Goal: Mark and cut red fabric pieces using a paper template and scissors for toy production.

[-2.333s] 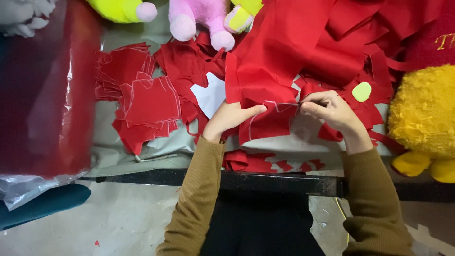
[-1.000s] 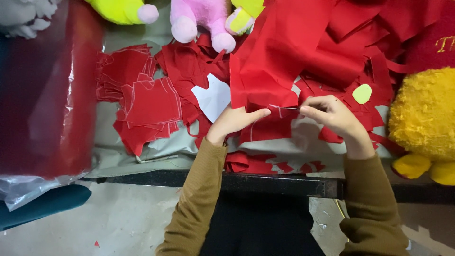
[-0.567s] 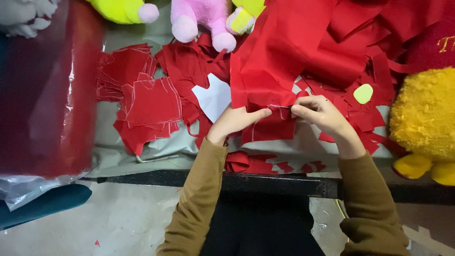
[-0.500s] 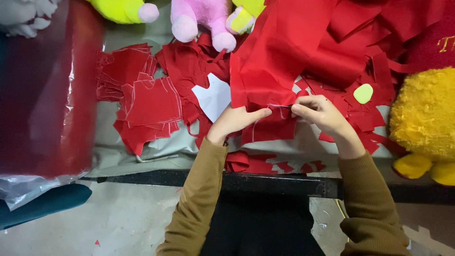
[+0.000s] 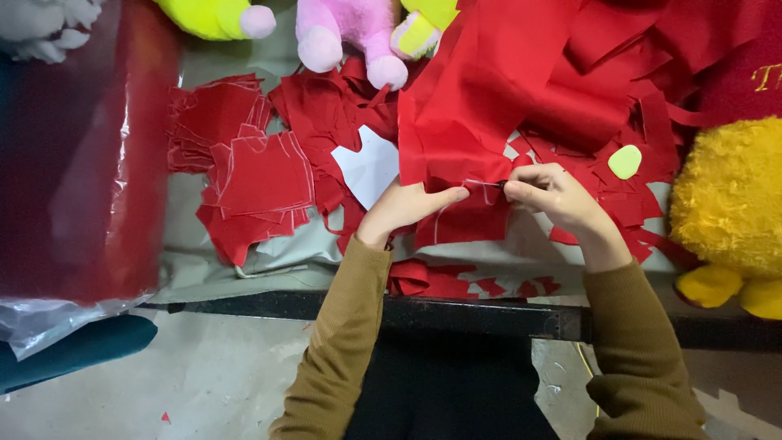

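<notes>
A big sheet of red fabric (image 5: 489, 106) lies bunched on the table. My left hand (image 5: 403, 210) pinches its lower edge, thumb on top. My right hand (image 5: 554, 197) is just to the right, fingers closed on a small dark-tipped tool (image 5: 497, 184) that touches the same edge. A chalk-marked red piece (image 5: 464, 224) lies under both hands. Further left are a white paper pattern (image 5: 371, 163) and a pile of cut red pieces (image 5: 261, 175).
A red roll wrapped in plastic (image 5: 81, 155) fills the left side. Plush toys line the back: neon yellow (image 5: 212, 12), pink (image 5: 342, 28); a fuzzy yellow one (image 5: 725, 204) sits at right. Red scraps and a small green oval (image 5: 625, 161) lie about. The black table edge (image 5: 489, 314) runs below.
My right hand has moved left along the fabric edge, closer to my left hand. My left hand has stayed almost in place on the fabric.
</notes>
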